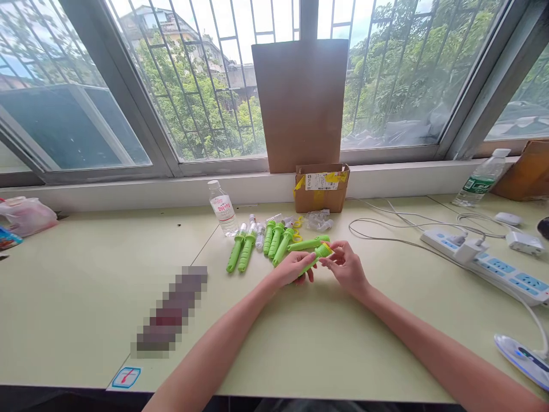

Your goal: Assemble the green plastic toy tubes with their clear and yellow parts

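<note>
Holding a green tube (pixel 321 252), left grip (pixel 295 268) before cardboard box (pixel 319 199), contents hidden.

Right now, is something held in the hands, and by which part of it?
Yes, a green tube. The left hand grips its body; the right hand has its fingertips at the yellow end, but whether they grip cannot be told.

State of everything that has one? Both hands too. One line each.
Green tube: held, tilted
Left hand: closed around the tube
Right hand: fingers at the tube's yellow end, grip unclear
Left bottle: standing, capped
Right bottle: standing, capped
Cardboard box: top open
Cardboard sheet: upright
Power strip: plugs inserted
White-and-blue device: blue light on
</note>
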`<state>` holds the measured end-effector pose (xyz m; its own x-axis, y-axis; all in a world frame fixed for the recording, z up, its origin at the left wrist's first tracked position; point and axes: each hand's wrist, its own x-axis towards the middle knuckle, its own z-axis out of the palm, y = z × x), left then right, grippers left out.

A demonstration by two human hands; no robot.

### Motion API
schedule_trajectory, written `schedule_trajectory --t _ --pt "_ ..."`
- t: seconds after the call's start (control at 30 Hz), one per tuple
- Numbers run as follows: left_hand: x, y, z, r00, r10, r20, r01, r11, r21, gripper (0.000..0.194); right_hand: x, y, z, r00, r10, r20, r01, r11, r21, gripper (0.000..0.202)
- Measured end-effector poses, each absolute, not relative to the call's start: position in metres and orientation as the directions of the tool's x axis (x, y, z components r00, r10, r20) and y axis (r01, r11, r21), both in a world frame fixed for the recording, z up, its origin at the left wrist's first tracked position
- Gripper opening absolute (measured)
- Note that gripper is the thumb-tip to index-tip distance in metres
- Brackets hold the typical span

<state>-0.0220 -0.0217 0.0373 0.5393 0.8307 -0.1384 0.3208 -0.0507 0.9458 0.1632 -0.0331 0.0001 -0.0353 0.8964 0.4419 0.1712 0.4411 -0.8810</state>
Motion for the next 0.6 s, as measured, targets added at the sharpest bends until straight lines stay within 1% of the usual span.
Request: schedule_trajectory --t 0.17,0.37,0.47,0.6 --pt "-0.0221 -0.021 0.0366 0.541 0.829 -0.14 0.327 -0.054 0.944 0.052 0.1628 -0.0318 -0.0021 -0.024 0.913 0.408 0.124 0.408 -0.905 0.043" --pt "-0.0224 -0.0208 0.0355 0.53 0.837 -0.137 0.325 -0.051 0.944 0.052 0.163 -0.0323 -0.0012 -0.008 0.917 0.399 0.124 0.396 -0.91 0.041" --pt "-0.0226 -0.0206 0.0355 0.525 0.839 -0.142 0.323 -0.042 0.945 0.054 0.1629 -0.0326 -0.0003 -0.006 0.918 0.397 0.137 0.394 -0.909 0.04" --pt "-0.0237 -0.0206 0.0369 0.518 0.84 -0.164 0.322 -0.014 0.947 0.056 0.1627 -0.0326 0.0004 -0.048 0.904 0.424 0.185 0.425 -0.886 0.044"
